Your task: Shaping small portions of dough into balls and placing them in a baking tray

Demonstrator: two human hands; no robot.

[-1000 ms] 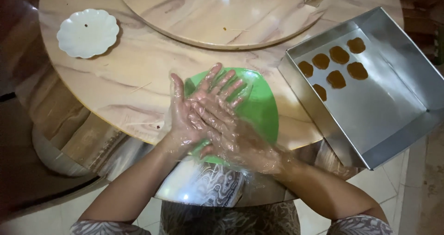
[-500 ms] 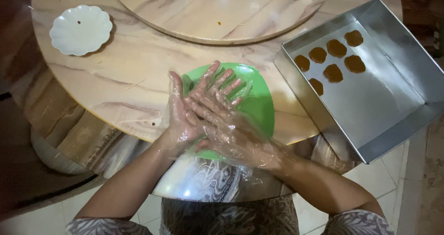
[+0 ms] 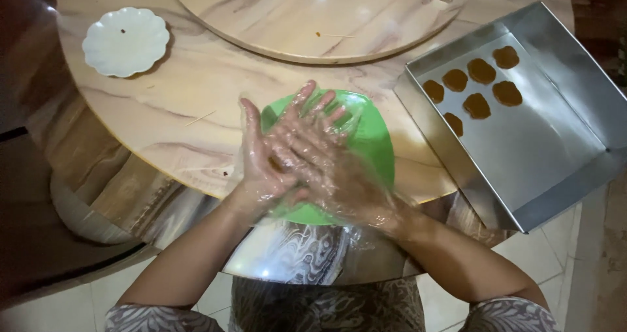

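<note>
Both hands wear thin clear plastic gloves and are pressed palm to palm above a green plate point(image 3: 373, 136) at the near edge of the round table point(image 3: 163, 116). My left hand point(image 3: 257, 169) stands edge-up on the left. My right hand point(image 3: 330, 159) lies across it, fingers stretched out and pointing away from me. A small dark brown bit of dough point(image 3: 277, 165) shows between the palms; most of it is hidden. Several flat brown dough pieces point(image 3: 481, 71) lie in the far corner of a rectangular metal tray point(image 3: 542, 149) to the right.
A white scalloped plate point(image 3: 124, 41) sits at the far left. A round wooden turntable point(image 3: 313, 12) fills the table's middle. A thin stick point(image 3: 199, 118) lies left of the green plate. A shiny metal bowl point(image 3: 294, 257) rests below the table edge, at my lap.
The right hand has slid slightly across the left palm while both stay pressed together over the green plate. The view has shifted a little; nothing else on the table moved.
</note>
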